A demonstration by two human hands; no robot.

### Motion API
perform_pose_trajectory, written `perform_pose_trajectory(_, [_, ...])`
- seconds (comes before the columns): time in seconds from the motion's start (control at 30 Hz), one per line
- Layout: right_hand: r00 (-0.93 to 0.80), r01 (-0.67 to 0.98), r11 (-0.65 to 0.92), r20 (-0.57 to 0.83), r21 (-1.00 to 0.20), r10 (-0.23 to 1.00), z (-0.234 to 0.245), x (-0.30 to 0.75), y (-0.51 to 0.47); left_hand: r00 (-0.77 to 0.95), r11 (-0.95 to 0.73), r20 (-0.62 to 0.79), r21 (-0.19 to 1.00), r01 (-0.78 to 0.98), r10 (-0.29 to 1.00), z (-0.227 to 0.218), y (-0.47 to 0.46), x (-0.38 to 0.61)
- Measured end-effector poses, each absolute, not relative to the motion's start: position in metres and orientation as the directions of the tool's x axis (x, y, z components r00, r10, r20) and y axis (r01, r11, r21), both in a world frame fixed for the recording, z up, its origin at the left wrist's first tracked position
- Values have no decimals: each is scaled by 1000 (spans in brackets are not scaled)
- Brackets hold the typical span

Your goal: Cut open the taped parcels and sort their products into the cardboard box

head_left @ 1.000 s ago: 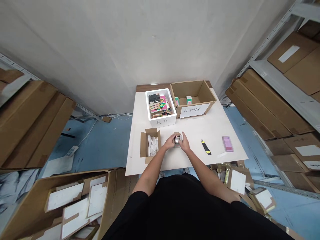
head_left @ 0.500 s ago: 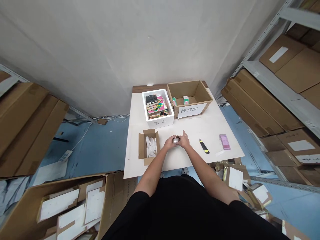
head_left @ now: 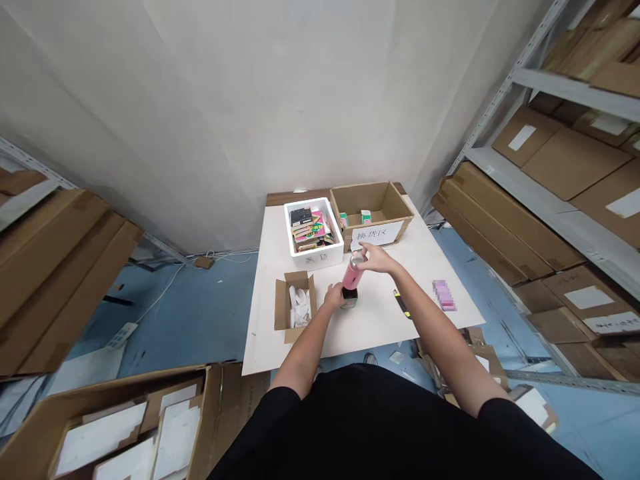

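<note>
the top of a pink bottle (head_left: 352, 275) is gripped by the right hand (head_left: 376, 259), and the bottle is kept nearly upright on a white board (head_left: 295, 347). its dark base rests on the board. the right fingers (head_left: 367, 250) are slightly spread and wrapped over the bottle's silver top, with the bottle pinched between them and the thumb. the left hand (head_left: 333, 296) is placed just beside the bottle's lower part. the left fingers (head_left: 327, 289) are pressed loosely together; whether they touch the bottle cannot be told.

just left of the bottle, a small open carton (head_left: 287, 308) packed with white wrapping is seen. to the bottle's right, a yellow-and-black utility knife (head_left: 401, 302) lies partly hidden by the right forearm, and further right lies a pink packet (head_left: 444, 295), blurred. beyond the bottle, a white foam box (head_left: 291, 233) filled with colourful packs stands beside a larger carton (head_left: 373, 201), which bears a white label (head_left: 377, 234) with printed characters. further beyond the bottle, a pale wall (head_left: 250, 113) rises; metal shelves (head_left: 550, 160) stacked with flat cartons stand to its right.
</note>
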State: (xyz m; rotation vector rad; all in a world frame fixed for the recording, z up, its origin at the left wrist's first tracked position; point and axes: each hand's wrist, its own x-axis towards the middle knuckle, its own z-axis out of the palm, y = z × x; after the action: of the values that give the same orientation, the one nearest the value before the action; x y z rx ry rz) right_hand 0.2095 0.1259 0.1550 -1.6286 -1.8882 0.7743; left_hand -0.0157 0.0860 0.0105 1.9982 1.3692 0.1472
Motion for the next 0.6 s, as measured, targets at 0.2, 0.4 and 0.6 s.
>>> perform_pose_trajectory(0.2, [-170, 510, 215, 147, -833, 974, 227, 227, 134, 263, -116, -161, 602, 790, 951, 83, 105, -45])
perform_pose_trajectory(0.4, [22, 490, 199, 240, -849, 970, 246, 191, 123, 239, -387, 324, 872, 301, 915, 204, 112, -37])
perform_pose_trajectory(0.6, [-103, 196, 213, 196, -957, 975, 257, 174, 102, 155, -371, 344, 906, 204, 926, 259, 104, -11])
